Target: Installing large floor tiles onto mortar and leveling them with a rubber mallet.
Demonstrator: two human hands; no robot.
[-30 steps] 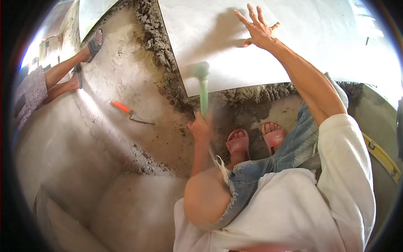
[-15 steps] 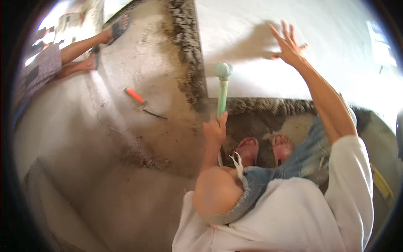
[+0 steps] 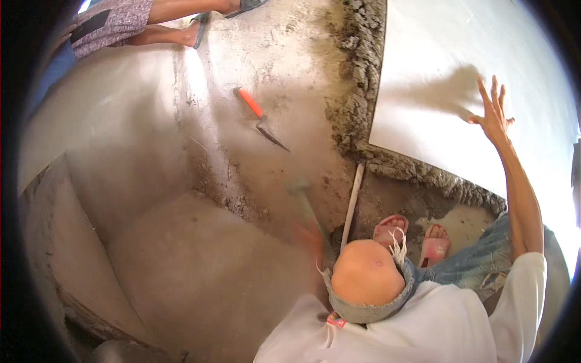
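Observation:
My left hand [image 3: 310,239] is smeared by motion, low beside my bare knee. It grips the handle of a pale green mallet [image 3: 307,206], whose blurred head points away from me over the floor. My right hand [image 3: 495,124] has its fingers spread on a large white tile [image 3: 423,115], or just over it, and casts a shadow there. Rough grey mortar [image 3: 360,78] shows along the tile's left and near edges. On the floor to the left lies a trowel [image 3: 251,103] with an orange handle and a dark pointed blade.
A white rod [image 3: 353,202] stretches from the mortar corner toward my knee. My feet in pink sandals [image 3: 390,230] stand at the tile's near edge. Another person's legs [image 3: 175,36] extend in at the upper left. A grey ledge [image 3: 91,254] rises at the lower left.
My left hand has swung the mallet down and back from the tile's corner toward my knee. My right hand stays spread at the tile. The view has shifted left.

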